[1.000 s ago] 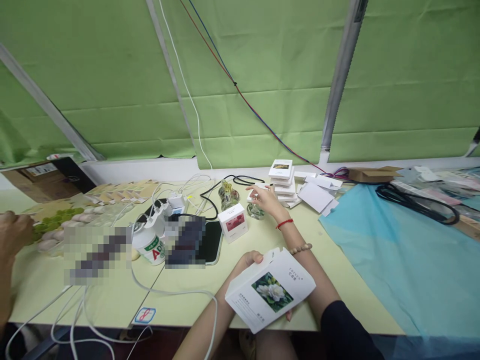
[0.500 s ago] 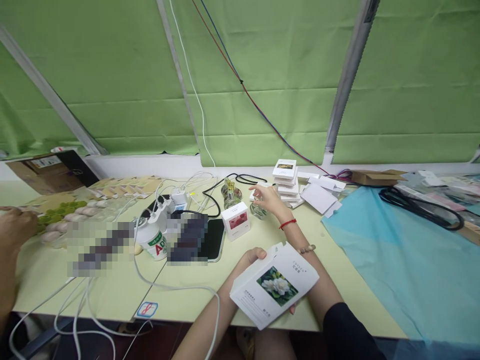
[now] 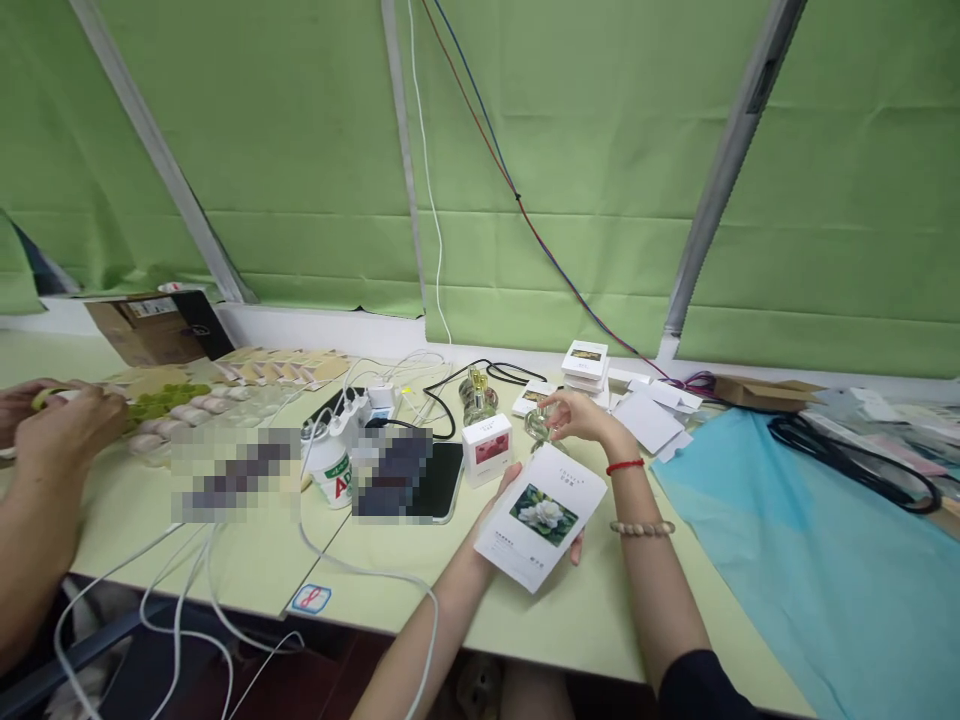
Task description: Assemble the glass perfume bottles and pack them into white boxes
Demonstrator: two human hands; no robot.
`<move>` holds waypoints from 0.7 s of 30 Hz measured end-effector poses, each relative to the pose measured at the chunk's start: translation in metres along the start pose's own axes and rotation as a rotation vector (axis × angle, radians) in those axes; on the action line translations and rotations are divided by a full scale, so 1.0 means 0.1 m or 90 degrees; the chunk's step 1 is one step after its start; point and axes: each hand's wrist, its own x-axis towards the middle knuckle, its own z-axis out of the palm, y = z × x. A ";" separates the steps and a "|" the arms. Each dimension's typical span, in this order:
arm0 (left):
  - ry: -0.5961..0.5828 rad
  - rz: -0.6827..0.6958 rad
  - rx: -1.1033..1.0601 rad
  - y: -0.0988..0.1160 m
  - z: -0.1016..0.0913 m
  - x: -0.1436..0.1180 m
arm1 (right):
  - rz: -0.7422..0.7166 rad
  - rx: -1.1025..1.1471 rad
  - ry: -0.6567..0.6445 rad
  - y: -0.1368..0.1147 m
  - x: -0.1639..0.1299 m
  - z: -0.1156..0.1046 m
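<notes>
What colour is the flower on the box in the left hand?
The flower is white; see the head view.

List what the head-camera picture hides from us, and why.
Head view:
Left hand: palm, behind the flower-picture box.
Box's fine print: too small.
Right hand: whether it touches the glass bottle; they overlap.
Dark phone: what pixelation at its left covers.
Co-worker's far hand: cut by left edge.

Pale yellow-green table, dark-screened phone, white box with pink picture, glass bottles, blue sheet
</notes>
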 end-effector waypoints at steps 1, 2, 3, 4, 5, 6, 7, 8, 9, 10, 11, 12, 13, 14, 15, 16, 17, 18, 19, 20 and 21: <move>-0.030 -0.013 -0.022 0.05 0.01 0.04 | 0.011 0.006 -0.007 0.02 -0.04 -0.03; -0.046 -0.012 -0.042 0.11 0.01 0.09 | 0.020 0.009 -0.012 0.05 -0.09 -0.06; -0.045 -0.001 -0.054 0.16 0.02 0.13 | 0.027 0.009 -0.010 0.08 -0.14 -0.07; -0.012 0.038 -0.064 0.22 0.02 0.18 | 0.027 0.004 0.001 0.11 -0.19 -0.08; 0.050 0.096 -0.075 0.26 0.02 0.22 | 0.016 -0.010 0.035 0.14 -0.24 -0.08; 0.126 0.156 -0.079 0.29 0.01 0.25 | -0.001 -0.027 0.075 0.17 -0.29 -0.07; 0.212 0.216 -0.070 0.31 0.01 0.28 | -0.016 -0.048 0.093 0.20 -0.34 -0.05; 0.294 0.272 -0.040 0.31 -0.01 0.29 | -0.030 -0.059 0.104 0.22 -0.37 -0.03; 0.365 0.318 0.009 0.30 -0.02 0.31 | -0.048 -0.057 0.118 0.25 -0.40 0.00; 0.419 0.359 0.070 0.29 -0.04 0.32 | -0.068 -0.049 0.134 0.27 -0.41 0.04; 0.454 0.393 0.138 0.27 -0.06 0.33 | -0.087 -0.037 0.163 0.29 -0.42 0.09; 0.472 0.421 0.205 0.25 -0.08 0.34 | -0.102 -0.031 0.196 0.32 -0.42 0.14; 0.479 0.444 0.271 0.23 -0.10 0.34 | -0.109 -0.035 0.231 0.35 -0.41 0.19; 0.478 0.459 0.336 0.22 -0.11 0.34 | -0.110 -0.038 0.254 0.38 -0.39 0.25; 0.479 0.468 0.403 0.20 -0.12 0.34 | -0.112 -0.043 0.266 0.41 -0.38 0.31; 0.484 0.477 0.473 0.19 -0.13 0.33 | -0.106 -0.054 0.288 0.45 -0.36 0.37; 0.495 0.487 0.541 0.18 -0.13 0.33 | -0.097 -0.054 0.303 0.49 -0.35 0.43; 0.511 0.500 0.604 0.17 -0.12 0.32 | -0.084 -0.047 0.322 0.52 -0.34 0.48; 0.531 0.515 0.664 0.16 -0.12 0.31 | -0.065 -0.029 0.350 0.55 -0.33 0.53; 0.549 0.533 0.721 0.14 -0.12 0.30 | -0.049 -0.012 0.376 0.58 -0.33 0.58; 0.562 0.551 0.778 0.13 -0.11 0.30 | -0.036 0.002 0.399 0.60 -0.34 0.62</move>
